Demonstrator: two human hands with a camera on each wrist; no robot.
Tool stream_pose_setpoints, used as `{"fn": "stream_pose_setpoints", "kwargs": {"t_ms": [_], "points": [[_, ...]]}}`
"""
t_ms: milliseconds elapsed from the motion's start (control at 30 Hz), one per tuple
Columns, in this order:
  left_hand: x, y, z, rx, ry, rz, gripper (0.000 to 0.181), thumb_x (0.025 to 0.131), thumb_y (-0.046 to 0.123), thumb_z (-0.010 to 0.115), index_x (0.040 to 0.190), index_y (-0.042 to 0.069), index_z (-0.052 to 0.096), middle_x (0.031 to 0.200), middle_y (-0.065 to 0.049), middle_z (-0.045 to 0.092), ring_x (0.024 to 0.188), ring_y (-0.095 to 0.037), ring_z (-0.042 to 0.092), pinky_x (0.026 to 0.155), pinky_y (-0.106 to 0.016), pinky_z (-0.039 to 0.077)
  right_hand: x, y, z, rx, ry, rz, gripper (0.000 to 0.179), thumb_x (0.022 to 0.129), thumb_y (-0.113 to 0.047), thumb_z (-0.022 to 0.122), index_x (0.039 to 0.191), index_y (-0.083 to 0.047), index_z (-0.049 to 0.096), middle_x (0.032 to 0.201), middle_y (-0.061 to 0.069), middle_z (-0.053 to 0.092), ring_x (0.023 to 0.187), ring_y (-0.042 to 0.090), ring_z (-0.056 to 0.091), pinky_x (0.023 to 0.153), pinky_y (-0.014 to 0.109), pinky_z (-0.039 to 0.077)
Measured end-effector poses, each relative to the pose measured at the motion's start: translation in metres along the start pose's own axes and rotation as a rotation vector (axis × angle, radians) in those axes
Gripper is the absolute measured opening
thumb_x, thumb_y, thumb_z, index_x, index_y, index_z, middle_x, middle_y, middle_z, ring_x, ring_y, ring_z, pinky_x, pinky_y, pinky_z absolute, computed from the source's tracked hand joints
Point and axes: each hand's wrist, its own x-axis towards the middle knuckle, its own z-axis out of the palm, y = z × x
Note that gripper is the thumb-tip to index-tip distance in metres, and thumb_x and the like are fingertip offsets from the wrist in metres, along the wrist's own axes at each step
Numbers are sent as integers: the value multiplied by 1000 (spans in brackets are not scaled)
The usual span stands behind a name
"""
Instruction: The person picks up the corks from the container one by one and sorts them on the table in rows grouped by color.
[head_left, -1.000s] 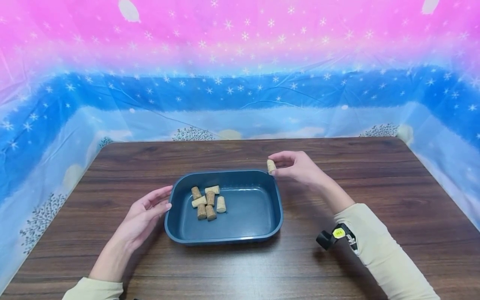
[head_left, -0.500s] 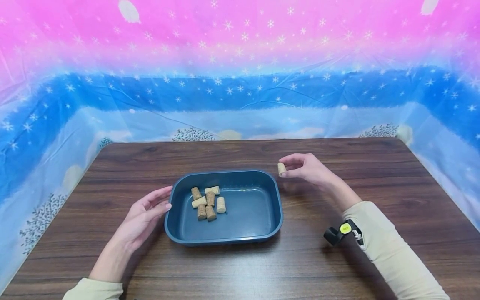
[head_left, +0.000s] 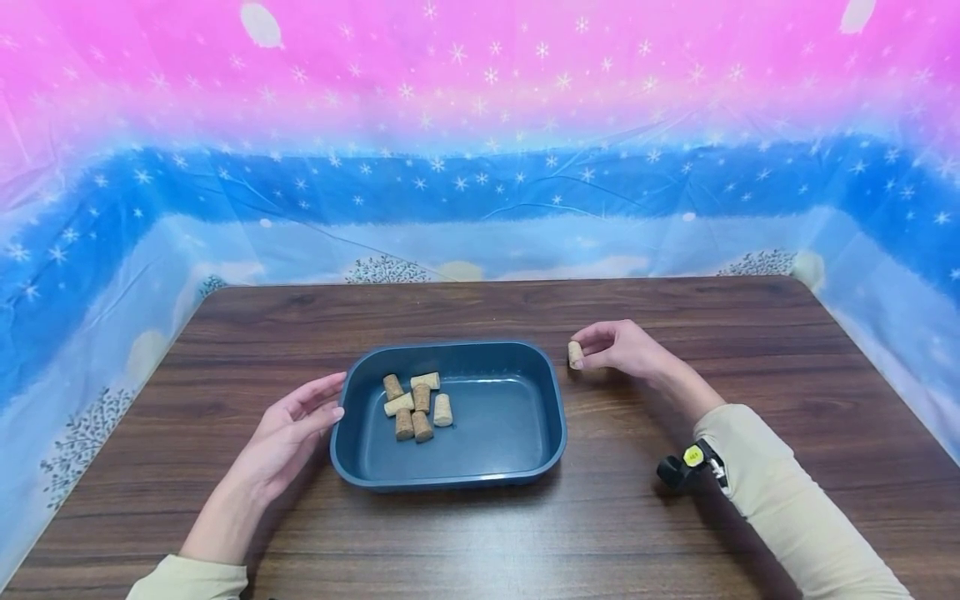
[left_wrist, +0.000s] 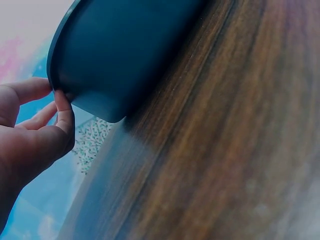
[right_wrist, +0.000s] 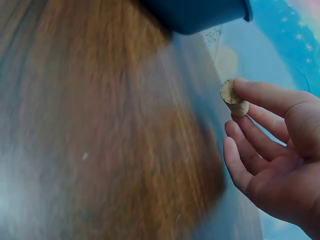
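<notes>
A dark blue rectangular basin (head_left: 450,481) stands on the table. Several corks lie inside its left half, some dark brown and some pale; a pale cork (head_left: 442,410) sits at the right of the group. My left hand (head_left: 288,429) rests its fingertips and thumb against the basin's left rim, as the left wrist view also shows. To the right of the basin, my right hand (head_left: 626,348) pinches another pale cork (head_left: 575,355) between thumb and fingers. In the right wrist view this cork (right_wrist: 234,97) is held at the fingertips, its round end facing the camera.
The brown wood-grain table (head_left: 480,542) extends around the basin. Behind and beside it hangs a pink and blue snowflake cloth (head_left: 480,183). A black wrist strap with a yellow tag (head_left: 693,456) sticks out from the right sleeve.
My right hand has moved right from the basin's back right corner, then lower and nearer, still pinching the cork. The left hand, the basin and the corks in it have stayed put.
</notes>
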Motion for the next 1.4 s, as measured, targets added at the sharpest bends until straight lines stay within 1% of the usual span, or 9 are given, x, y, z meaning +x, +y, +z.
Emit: {"fn": "stream_pose_setpoints", "kwargs": {"t_ms": [100,200,333,600,867,1033,1400], "points": [[0,0,0,3,-2,-3,37,94,-1,58,131,5,54,123,0,59,112,-13,57,93,-21,45,0,5,-1,-23,10,-1,43,80,-14,80,116,3,65,106,13,67,102,27,61,89,38,47],[0,0,0,2,-4,1,37,94,-1,58,131,5,54,123,0,59,112,-13,57,93,-22,46,0,10,-1,-53,25,-5,43,79,-15,80,116,2,66,105,12,67,102,27,59,85,34,47],[0,0,0,1,1,-2,37,94,-1,58,131,5,54,123,0,58,111,-13,57,93,-22,46,0,15,-1,-63,37,-12,43,79,-16,81,116,2,67,103,12,67,102,28,59,82,32,47],[-1,-1,0,35,26,-47,44,95,3,59,137,1,47,126,0,56,114,-14,56,94,-21,45,-1,18,0,-131,45,-30,41,80,-17,80,116,-1,68,105,13,66,104,29,57,84,36,47],[0,-1,0,27,19,-32,40,95,1,58,135,3,50,125,1,57,114,-13,55,94,-21,45,0,19,0,-131,39,-49,43,80,-17,79,117,0,66,106,14,63,103,29,56,83,37,45],[-1,0,0,27,21,-33,42,95,1,58,136,1,48,124,1,57,113,-12,55,93,-21,45,0,19,0,-125,37,-48,43,81,-16,79,118,0,66,107,14,63,103,28,55,84,37,45],[-1,0,0,34,27,-27,40,95,1,58,134,3,51,123,2,57,112,-12,56,93,-21,45,-2,18,-1,-102,25,-64,48,81,-11,77,123,4,61,112,17,63,106,31,55,89,40,45]]}}
